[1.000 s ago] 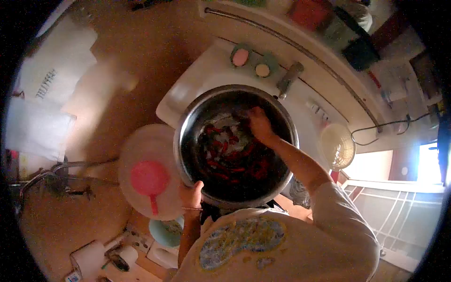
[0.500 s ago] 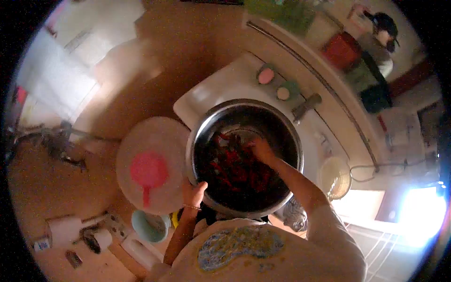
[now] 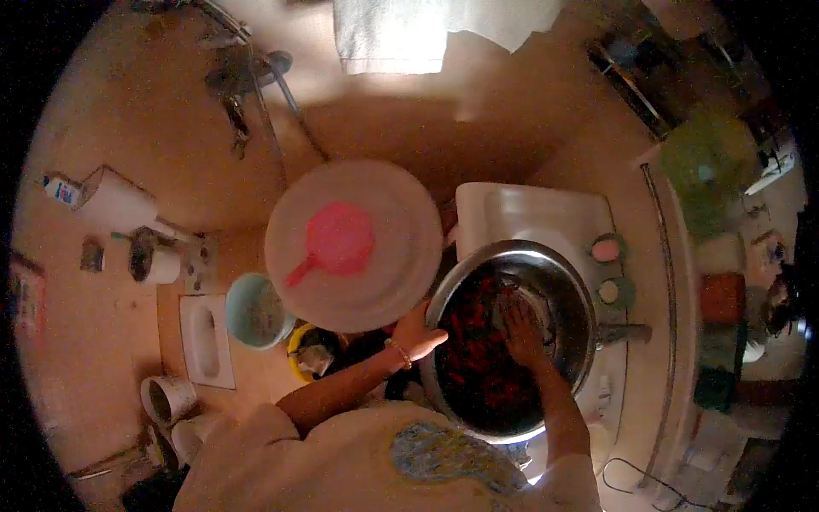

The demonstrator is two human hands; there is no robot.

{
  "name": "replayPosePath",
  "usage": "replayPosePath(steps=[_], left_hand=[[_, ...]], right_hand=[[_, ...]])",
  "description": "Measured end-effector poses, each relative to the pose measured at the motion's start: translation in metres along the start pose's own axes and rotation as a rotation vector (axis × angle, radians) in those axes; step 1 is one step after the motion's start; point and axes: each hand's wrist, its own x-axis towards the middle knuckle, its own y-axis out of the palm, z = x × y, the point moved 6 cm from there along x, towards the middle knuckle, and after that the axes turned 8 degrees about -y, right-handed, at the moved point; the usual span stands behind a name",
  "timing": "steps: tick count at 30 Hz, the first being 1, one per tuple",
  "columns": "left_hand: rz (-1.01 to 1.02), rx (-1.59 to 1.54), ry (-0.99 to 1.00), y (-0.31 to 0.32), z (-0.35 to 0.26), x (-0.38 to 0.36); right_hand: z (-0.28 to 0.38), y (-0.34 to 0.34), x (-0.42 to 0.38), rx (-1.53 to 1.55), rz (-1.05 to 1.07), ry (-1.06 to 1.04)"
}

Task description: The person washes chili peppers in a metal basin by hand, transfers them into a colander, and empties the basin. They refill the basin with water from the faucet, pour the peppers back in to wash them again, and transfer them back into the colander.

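A large steel bowl (image 3: pixel 583 299) rests over the white sink (image 3: pixel 512 205). Dark water and many red and green pieces, perhaps peppers, fill it (image 3: pixel 478 358). My left hand (image 3: pixel 418 334) grips the bowl's left rim, thumb over the edge. Inside the bowl, my right hand (image 3: pixel 522 328) lies over the pieces with its fingers spread. Left of the bowl stands a round whitish lid or tub cover (image 3: pixel 409 247) with a pink dipper (image 3: pixel 341 239) on it.
The faucet (image 3: pixel 623 334) is right of the bowl, beside two soap dishes holding a pink soap (image 3: pixel 606 249) and a pale soap (image 3: pixel 608 293). A light-blue bucket (image 3: pixel 247 311), a yellow-rimmed bucket (image 3: pixel 299 354) and a squat toilet (image 3: pixel 206 341) lie left.
The view has turned left, so the bowl appears further right and lower. My right hand's fingers are now spread over the pieces. My left hand has stayed on the rim.
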Motion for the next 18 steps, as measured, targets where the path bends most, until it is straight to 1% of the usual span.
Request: replayPosePath(steps=[2,4,5,6,7,9,10,12,14,16,17,18], left_hand=[[0.015,-0.034,0.02,0.006,0.005,0.004],[0.019,-0.077,0.033,0.011,0.004,0.005],[-0.006,-0.061,0.048,0.01,0.004,0.004],[-0.03,-0.045,0.062,0.008,-0.001,0.003],[-0.059,-0.055,0.042,0.006,-0.001,0.003],[0.007,-0.025,-0.08,0.006,-0.005,0.005],[-0.001,-0.026,-0.091,0.006,-0.002,0.006],[-0.019,-0.01,-0.066,0.005,-0.005,0.005],[0.001,0.028,-0.114,0.003,-0.012,0.003],[0.019,0.065,-0.162,0.005,-0.009,0.003],[-0.018,0.031,-0.124,0.008,-0.002,0.006],[-0.056,-0.003,-0.083,0.007,-0.004,0.006]], right_hand=[[0.0,-0.002,-0.005,0.016,-0.035,0.005],[0.006,-0.01,-0.004,-0.088,-0.01,0.005],[0.009,-0.008,-0.003,-0.087,-0.007,-0.006],[0.009,-0.006,-0.002,-0.009,-0.032,0.03],[0.006,0.0,0.001,0.072,-0.053,0.043],[-0.004,0.03,-0.007,0.085,-0.068,0.021],[-0.006,0.036,-0.008,0.095,-0.093,0.013],[-0.006,0.044,-0.01,0.082,-0.067,0.025],[-0.002,0.047,-0.01,0.068,-0.037,0.043],[-0.004,0.059,-0.011,0.173,0.063,0.145],[-0.004,0.065,-0.013,0.178,0.07,0.137],[-0.002,0.066,-0.014,0.106,0.046,0.097]])
